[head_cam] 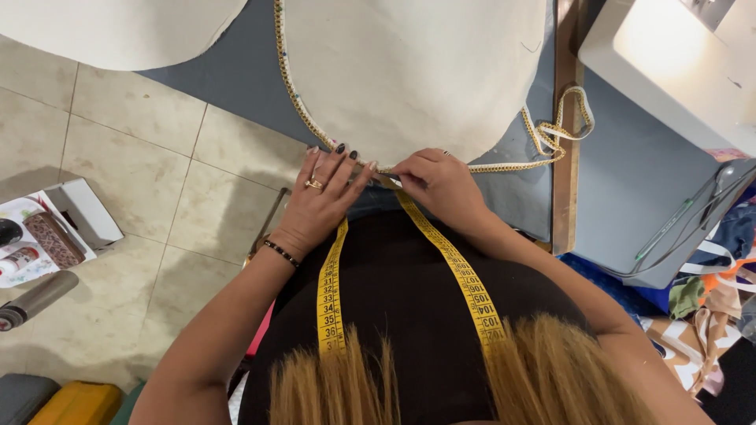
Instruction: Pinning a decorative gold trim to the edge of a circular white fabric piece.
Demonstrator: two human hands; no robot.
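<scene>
A cream fabric piece point(417, 71) with a rounded edge lies on a grey-blue table point(252, 75). A gold beaded trim point(293, 98) runs along the fabric's left and lower edge and loops loose at the right point(563, 126). My left hand point(323, 197), with a ring and a dark bracelet, presses its fingertips on the trim at the fabric's near edge. My right hand point(437, 181) pinches the trim and fabric edge just beside it. A yellow measuring tape point(331, 291) hangs around my neck over a black top.
A second cream fabric piece point(118, 27) lies at the table's far left. A white sewing machine point(677, 63) stands at the right, with colourful cloth scraps point(713, 307) below it. An open white box point(59, 228) with small items and a grey can point(35, 299) sit on the tiled floor.
</scene>
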